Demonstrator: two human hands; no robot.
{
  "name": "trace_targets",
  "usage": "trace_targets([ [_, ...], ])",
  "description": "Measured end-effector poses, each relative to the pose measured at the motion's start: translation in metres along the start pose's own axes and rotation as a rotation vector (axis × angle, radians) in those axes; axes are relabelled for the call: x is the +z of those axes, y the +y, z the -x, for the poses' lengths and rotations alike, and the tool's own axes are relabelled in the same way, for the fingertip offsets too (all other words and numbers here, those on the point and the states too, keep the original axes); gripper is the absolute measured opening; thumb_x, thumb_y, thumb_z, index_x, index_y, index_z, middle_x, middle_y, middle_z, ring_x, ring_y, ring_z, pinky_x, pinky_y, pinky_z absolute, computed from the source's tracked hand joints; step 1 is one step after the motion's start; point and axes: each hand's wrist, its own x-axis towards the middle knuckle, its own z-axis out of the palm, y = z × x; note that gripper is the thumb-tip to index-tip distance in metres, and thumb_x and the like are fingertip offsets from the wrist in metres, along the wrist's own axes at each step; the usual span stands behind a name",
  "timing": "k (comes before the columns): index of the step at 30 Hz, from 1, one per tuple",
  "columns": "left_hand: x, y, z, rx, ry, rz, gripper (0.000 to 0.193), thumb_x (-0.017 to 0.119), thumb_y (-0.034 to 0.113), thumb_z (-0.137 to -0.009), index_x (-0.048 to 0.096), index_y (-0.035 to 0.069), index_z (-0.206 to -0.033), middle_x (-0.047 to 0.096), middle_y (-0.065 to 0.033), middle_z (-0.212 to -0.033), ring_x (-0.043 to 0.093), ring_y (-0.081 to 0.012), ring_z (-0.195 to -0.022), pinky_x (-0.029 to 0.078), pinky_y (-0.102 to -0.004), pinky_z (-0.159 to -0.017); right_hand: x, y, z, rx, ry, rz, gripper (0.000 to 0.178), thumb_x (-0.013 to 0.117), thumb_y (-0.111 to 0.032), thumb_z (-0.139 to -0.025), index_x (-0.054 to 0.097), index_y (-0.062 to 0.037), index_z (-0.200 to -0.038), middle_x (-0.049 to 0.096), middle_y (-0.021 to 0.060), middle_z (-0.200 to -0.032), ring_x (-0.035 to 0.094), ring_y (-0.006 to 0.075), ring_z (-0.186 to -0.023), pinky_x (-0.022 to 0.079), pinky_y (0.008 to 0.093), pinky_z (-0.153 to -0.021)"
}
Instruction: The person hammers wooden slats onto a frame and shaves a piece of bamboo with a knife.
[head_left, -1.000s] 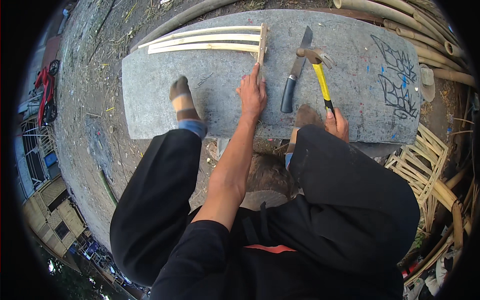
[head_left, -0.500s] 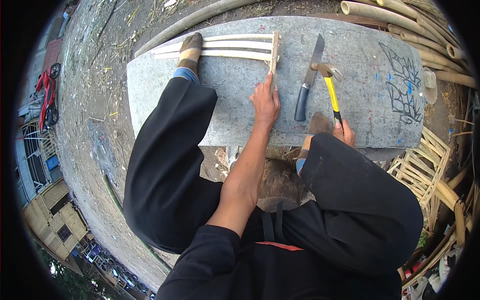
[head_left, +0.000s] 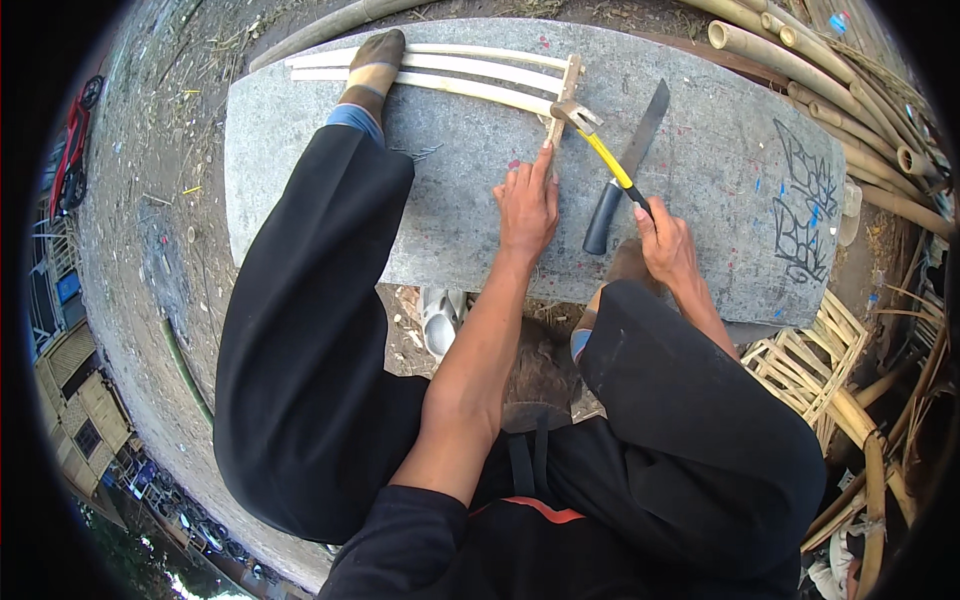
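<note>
Right hand (head_left: 668, 243) grips the yellow-handled claw hammer (head_left: 598, 150), its head on the short bamboo crosspiece (head_left: 562, 100) over three long pale bamboo slats (head_left: 470, 75). Left hand (head_left: 527, 203), fingers extended, pins the crosspiece's near end; nailing appears underway, with no nail discernible.

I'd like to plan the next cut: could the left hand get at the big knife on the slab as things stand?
Probably yes: the left hand rests on the stone slab beside the knife, with bare stone between; only the hammer in the right hand crosses the blade.
</note>
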Motion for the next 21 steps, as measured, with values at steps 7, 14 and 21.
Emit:
trace_targets([
  [7,-0.002,-0.002,0.0,0.023,0.04,0.008,0.057,0.061,0.015,-0.091,0.043,0.015,-0.146,0.054,-0.0074,-0.095,0.052,-0.0258,-0.09,0.035,-0.0415,-0.078,-0.047,-0.047,-0.018,-0.188,0.105,-0.132,0.035,0.046,-0.038,-0.103,0.053,-0.0045,-0.095,0.05,0.0167,-0.057,0.055,0.0382,-0.049,0.04,0.042,-0.047],
  [14,0.002,0.004,0.003,0.001,0.004,-0.025,0.055,0.061,0.015,-0.092,0.044,0.014,-0.145,0.055,-0.0065,-0.093,0.052,-0.0256,-0.089,0.035,-0.0407,-0.078,-0.029,0.007,-0.016,-0.081,-0.007,0.139,0.035,0.046,-0.036,-0.103,0.053,-0.0022,-0.098,0.047,0.014,-0.054,0.054,0.0325,-0.046,0.039,0.0391,-0.045],
  [21,-0.004,0.002,0.0,-0.034,-0.033,0.001,0.054,0.06,0.015,-0.093,0.044,0.013,-0.144,0.057,-0.0089,-0.097,0.052,-0.0285,-0.089,0.034,-0.0435,-0.079,-0.042,-0.013,-0.018,-0.243,0.082,-0.081,0.031,0.048,-0.034,-0.103,0.051,-0.0037,-0.097,0.053,0.0162,-0.056,0.06,0.0361,-0.052,0.041,0.0395,-0.045],
])
